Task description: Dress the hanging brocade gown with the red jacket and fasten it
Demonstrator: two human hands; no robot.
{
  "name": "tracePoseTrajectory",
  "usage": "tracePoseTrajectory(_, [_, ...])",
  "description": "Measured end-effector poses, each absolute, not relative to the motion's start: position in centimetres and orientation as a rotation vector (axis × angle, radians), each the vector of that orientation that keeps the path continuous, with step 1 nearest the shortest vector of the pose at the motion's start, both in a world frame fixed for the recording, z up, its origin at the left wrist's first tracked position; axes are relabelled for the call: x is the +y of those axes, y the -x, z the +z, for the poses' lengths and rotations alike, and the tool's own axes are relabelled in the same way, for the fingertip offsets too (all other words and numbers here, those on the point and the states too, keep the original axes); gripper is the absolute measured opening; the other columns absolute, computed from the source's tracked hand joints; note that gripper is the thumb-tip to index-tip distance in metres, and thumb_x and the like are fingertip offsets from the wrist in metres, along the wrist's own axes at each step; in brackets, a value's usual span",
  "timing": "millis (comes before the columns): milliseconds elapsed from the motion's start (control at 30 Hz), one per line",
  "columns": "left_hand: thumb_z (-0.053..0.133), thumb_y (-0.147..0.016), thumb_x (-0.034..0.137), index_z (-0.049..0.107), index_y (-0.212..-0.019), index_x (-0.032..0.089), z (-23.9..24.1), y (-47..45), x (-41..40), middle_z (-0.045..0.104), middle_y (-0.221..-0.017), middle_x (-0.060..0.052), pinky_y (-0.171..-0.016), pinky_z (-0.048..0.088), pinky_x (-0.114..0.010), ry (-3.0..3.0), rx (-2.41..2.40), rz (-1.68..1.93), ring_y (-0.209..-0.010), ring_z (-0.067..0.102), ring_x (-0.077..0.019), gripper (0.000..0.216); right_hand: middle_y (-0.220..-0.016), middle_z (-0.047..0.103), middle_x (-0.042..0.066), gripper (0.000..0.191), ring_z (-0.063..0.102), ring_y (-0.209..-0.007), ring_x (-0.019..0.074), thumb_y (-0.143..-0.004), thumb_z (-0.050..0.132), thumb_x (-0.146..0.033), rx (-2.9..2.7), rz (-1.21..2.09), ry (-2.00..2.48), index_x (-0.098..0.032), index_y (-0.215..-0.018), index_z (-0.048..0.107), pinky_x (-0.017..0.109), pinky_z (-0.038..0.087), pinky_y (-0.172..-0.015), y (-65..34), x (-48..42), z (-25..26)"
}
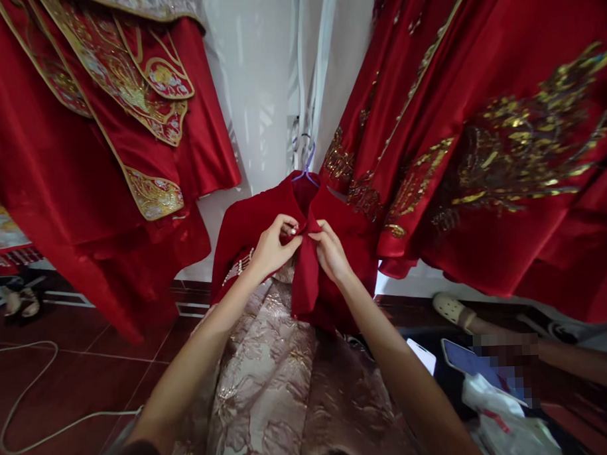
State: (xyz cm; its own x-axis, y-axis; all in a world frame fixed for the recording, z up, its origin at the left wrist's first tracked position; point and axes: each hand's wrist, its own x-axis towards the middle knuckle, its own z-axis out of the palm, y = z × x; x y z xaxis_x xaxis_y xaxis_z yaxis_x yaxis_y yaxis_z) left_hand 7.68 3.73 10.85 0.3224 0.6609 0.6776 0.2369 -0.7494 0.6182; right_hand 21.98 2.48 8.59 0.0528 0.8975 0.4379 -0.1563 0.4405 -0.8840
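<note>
Red jacket, centre of frame, hangs on a purple hanger against the white wall. Step in hand looks like fastening the front at the collar: both hands sit close together at the neck opening. Left hand pinches the left placket edge; right hand pinches the opposite edge, a loose flap drooping below. Next move likely calls for lining up the two edges and a fine fingertip press. Jacket is matte, velvety, with a pearl trim. Upper left: glossy red satin robe with gold embroidery. Bottom centre: pale brocade skirt. Right: another embroidered satin gown. Lower right: phone.
</note>
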Motion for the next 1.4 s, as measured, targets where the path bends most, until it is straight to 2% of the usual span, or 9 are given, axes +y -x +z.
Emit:
tracePoseTrajectory(133, [0.057,-0.077,0.014,0.052,-0.108,0.021,8.2,-7.2,2.8,0.063,-0.099,-0.004,-0.085,0.047,-0.027,-1.971,0.785,1.559,-0.093,0.061,-0.0131,0.032,-0.083,0.059,-0.001,0.016,0.057,-0.079,0.0124,-0.078,0.056,-0.031,-1.297,1.033,0.666,-0.024,-0.091,0.060,0.024,0.050,-0.071,-23.2,1.8,8.1])
tracePoseTrajectory(233, [0.061,-0.077,0.019,0.053,-0.097,0.019,7.4,-7.5,2.4,0.064,-0.092,-0.003,-0.079,0.049,-0.026,-1.814,0.824,1.647,-0.088,0.063,-0.0132,0.022,-0.090,0.062,0.002,0.021,0.059,-0.086,0.0153,-0.077,0.063,-0.034,-1.386,0.899,0.705,-0.024,-0.095,0.063,0.028,0.053,-0.074,-23.4,1.1,8.1])
tracePoseTrajectory(333, [0.060,-0.077,0.021,0.055,-0.090,0.019,7.5,-7.7,2.6,0.065,-0.092,-0.003,-0.079,0.050,-0.026,-1.870,0.809,1.567,-0.087,0.063,-0.0135,0.014,-0.092,0.062,0.003,0.026,0.059,-0.088,0.0167,-0.074,0.068,-0.034,-1.457,0.774,0.750,-0.024,-0.097,0.063,0.031,0.055,-0.076,-23.3,0.7,8.4])
tracePoseTrajectory(500, [0.061,-0.077,0.019,0.053,-0.092,0.018,7.8,-7.3,3.2,0.065,-0.094,-0.004,-0.082,0.049,-0.028,-1.906,0.794,1.563,-0.090,0.063,-0.0142,0.017,-0.093,0.063,0.004,0.026,0.060,-0.088,0.0163,-0.075,0.068,-0.036,-1.504,0.668,0.789,-0.022,-0.096,0.063,0.032,0.054,-0.080,-23.3,0.7,8.8])
tracePoseTrajectory(733, [0.060,-0.077,0.017,0.056,-0.093,0.018,8.4,-6.7,3.6,0.065,-0.099,-0.005,-0.087,0.048,-0.031,-2.006,0.813,1.469,-0.093,0.062,-0.0152,0.016,-0.094,0.065,0.004,0.024,0.062,-0.086,0.0156,-0.076,0.066,-0.037,-1.514,0.538,0.876,-0.022,-0.095,0.063,0.030,0.053,-0.079,-22.7,0.6,9.2])
tracePoseTrajectory(1067, [0.058,-0.079,0.022,0.059,-0.092,0.018,8.3,-6.3,4.1,0.066,-0.099,-0.006,-0.089,0.048,-0.032,-2.010,0.807,1.459,-0.094,0.063,-0.0162,0.014,-0.096,0.066,0.005,0.025,0.063,-0.088,0.0164,-0.078,0.064,-0.038,-1.519,0.476,0.908,-0.022,-0.096,0.062,0.030,0.053,-0.078,-22.8,0.9,8.9])
tracePoseTrajectory(1400, [0.054,-0.079,0.016,0.057,-0.091,0.018,9.7,-5.7,3.4,0.066,-0.096,-0.003,-0.085,0.048,-0.029,-2.225,0.861,1.405,-0.089,0.062,-0.0141,0.012,-0.096,0.067,0.004,0.026,0.063,-0.089,0.0164,-0.078,0.063,-0.040,-1.527,0.435,0.938,-0.022,-0.096,0.061,0.031,0.053,-0.078,-22.7,0.7,9.0])
